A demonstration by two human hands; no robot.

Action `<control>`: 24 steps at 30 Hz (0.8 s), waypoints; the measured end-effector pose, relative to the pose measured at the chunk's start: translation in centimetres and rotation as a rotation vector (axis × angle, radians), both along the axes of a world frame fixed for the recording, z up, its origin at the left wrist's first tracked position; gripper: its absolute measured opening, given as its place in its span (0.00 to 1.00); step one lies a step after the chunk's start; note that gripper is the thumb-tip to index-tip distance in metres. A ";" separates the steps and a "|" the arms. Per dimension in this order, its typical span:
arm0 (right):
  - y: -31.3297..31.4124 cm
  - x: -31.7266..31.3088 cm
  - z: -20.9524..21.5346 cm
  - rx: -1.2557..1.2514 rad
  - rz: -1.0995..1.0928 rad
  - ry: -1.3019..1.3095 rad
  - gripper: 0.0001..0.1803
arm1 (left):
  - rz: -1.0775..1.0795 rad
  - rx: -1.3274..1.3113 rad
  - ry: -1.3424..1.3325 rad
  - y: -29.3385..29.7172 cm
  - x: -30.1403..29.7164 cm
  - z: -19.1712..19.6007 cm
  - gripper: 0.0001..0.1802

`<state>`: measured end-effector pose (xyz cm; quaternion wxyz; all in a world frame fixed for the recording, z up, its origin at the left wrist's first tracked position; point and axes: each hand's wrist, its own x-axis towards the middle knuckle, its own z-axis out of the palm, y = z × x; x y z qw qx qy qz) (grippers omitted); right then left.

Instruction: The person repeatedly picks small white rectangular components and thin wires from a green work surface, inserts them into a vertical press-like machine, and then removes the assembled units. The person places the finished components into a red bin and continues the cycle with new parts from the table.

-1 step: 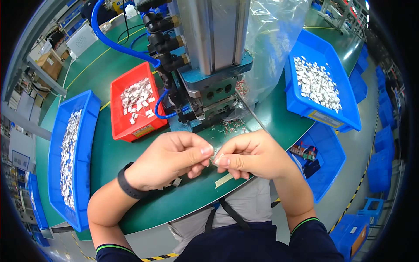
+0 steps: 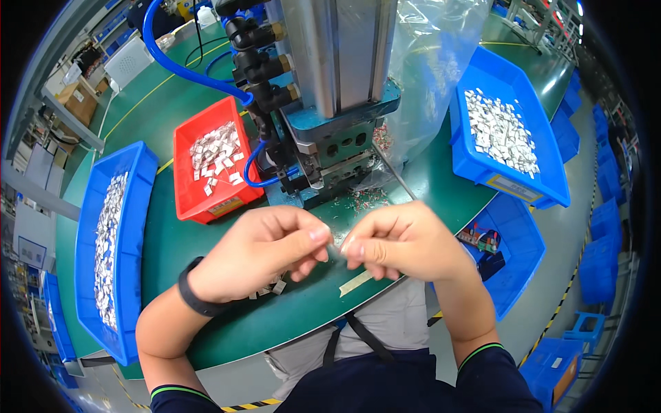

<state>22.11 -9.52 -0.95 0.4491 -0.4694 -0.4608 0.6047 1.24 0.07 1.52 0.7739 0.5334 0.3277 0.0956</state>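
My left hand (image 2: 275, 248), with a dark band at its wrist, is closed in a pinch in front of the press. Opposite it, my right hand (image 2: 403, 241) pinches too, thumb against forefinger. A narrow gap lies between the two sets of fingertips. Something tiny and pale shows at the fingertips, too small and blurred to name. Partly under my left hand, several small white pieces (image 2: 277, 286) lie on the green table (image 2: 227, 337). A strip of pale tape (image 2: 355, 283) is on the table below my right hand.
A metal press (image 2: 337, 138) with blue air hoses (image 2: 186, 74) stands just beyond my hands, scraps at its base. White pieces fill a red bin (image 2: 227, 204), a left blue bin (image 2: 134, 248) and a right blue bin (image 2: 496, 180). A clear plastic bag (image 2: 430, 89) hangs beside the press.
My hands have drawn slightly apart, opening a gap between the fingertips. My left hand has shifted a little to the left.
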 end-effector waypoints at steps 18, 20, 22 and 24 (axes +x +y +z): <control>4.6 0.1 -1.9 0.006 -0.376 0.270 0.09 | -0.363 1.666 0.600 -0.3 -2.0 -0.8 0.18; 4.7 0.1 -1.9 0.003 -0.383 0.266 0.09 | -0.361 1.670 0.607 -0.3 -2.1 -0.9 0.17; 4.8 0.1 -1.9 -0.001 -0.396 0.261 0.09 | -0.364 1.666 0.608 -0.3 -2.1 -0.9 0.16; 4.8 0.0 -1.9 -0.006 -0.415 0.255 0.09 | -0.373 1.655 0.604 -0.2 -2.1 -0.9 0.14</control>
